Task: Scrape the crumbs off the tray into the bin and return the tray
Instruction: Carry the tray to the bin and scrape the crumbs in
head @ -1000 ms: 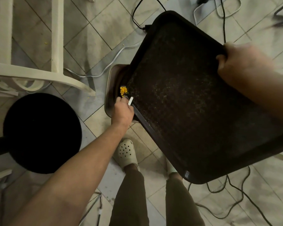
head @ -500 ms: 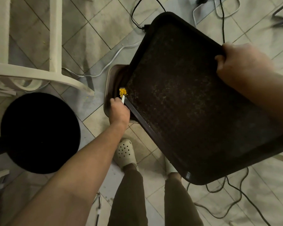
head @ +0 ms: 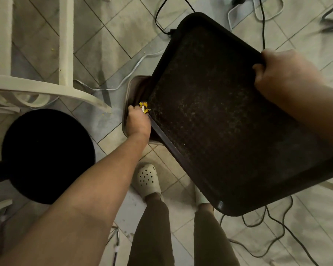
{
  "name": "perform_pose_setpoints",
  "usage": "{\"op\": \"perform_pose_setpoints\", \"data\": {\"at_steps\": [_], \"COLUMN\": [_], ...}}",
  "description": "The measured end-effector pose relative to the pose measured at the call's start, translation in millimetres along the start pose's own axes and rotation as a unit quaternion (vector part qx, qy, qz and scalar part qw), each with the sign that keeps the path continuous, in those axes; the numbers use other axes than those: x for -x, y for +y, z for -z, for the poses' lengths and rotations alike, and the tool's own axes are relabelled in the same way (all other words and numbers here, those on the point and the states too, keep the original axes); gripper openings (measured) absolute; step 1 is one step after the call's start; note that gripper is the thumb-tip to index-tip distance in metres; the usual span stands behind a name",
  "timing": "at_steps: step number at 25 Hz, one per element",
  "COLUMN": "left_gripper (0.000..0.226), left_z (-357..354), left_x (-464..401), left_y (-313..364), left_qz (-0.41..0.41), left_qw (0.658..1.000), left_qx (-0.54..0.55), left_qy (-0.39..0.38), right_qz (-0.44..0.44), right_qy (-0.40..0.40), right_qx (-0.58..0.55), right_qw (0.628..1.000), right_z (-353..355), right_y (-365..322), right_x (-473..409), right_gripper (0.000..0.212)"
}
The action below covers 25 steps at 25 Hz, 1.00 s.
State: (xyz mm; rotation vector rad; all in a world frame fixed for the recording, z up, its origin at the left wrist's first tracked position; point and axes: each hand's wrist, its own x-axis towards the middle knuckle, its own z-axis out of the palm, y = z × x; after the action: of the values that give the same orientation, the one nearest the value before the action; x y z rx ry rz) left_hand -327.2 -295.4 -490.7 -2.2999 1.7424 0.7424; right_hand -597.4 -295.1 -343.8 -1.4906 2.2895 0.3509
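A dark brown tray (head: 229, 116) is tilted over a small beige bin (head: 128, 93) on the floor, its low corner inside the bin's mouth. My right hand (head: 282, 77) grips the tray's upper right rim. My left hand (head: 137, 121) is at the tray's low corner and holds a small white scraper (head: 143, 109) against a heap of yellow crumbs (head: 145, 106) at the tray's edge above the bin. Fine specks remain scattered over the tray's surface.
A round black stool seat (head: 46, 156) stands to the left. White chair legs (head: 65, 41) rise at the upper left. Several cables (head: 263, 227) trail over the tiled floor. My feet in pale clogs (head: 148, 179) stand just behind the bin.
My left hand has pushed the scraper and the yellow crumbs a little further along the tray's low edge towards the bin. The tray and right hand have stayed almost still.
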Motion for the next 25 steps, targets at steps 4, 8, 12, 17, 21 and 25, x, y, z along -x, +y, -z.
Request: {"op": "perform_pose_setpoints", "data": {"at_steps": [4,8,12,17,21,25], "left_gripper": [0.027,0.027,0.024,0.025,0.026,0.025], "left_z": [-1,-2,-7,-15,-10,-12], "left_x": [-4,-13,-1,7,3,13], "left_y": [4,-1,-8,-11,-14,-9], "left_qz": [-0.027,0.011,0.018,-0.026,0.000,-0.050], "left_qw": [0.999,0.999,0.996,0.998,0.999,0.997], "left_qx": [0.029,0.046,0.078,0.049,0.042,0.052], "left_qy": [-0.003,0.006,0.037,0.012,0.031,0.022], "right_qz": [0.002,0.002,0.002,0.002,0.005,0.002], "right_qy": [0.010,0.008,0.002,-0.010,-0.006,-0.012], "right_qx": [0.007,0.003,0.002,-0.016,-0.018,-0.010], "right_qw": [1.000,1.000,1.000,1.000,1.000,1.000], "right_z": [-1,-3,-1,-2,-1,0], "right_y": [1,1,0,0,0,-1], "right_x": [2,3,2,2,1,2], "right_gripper": [0.036,0.036,0.036,0.035,0.035,0.036]}}
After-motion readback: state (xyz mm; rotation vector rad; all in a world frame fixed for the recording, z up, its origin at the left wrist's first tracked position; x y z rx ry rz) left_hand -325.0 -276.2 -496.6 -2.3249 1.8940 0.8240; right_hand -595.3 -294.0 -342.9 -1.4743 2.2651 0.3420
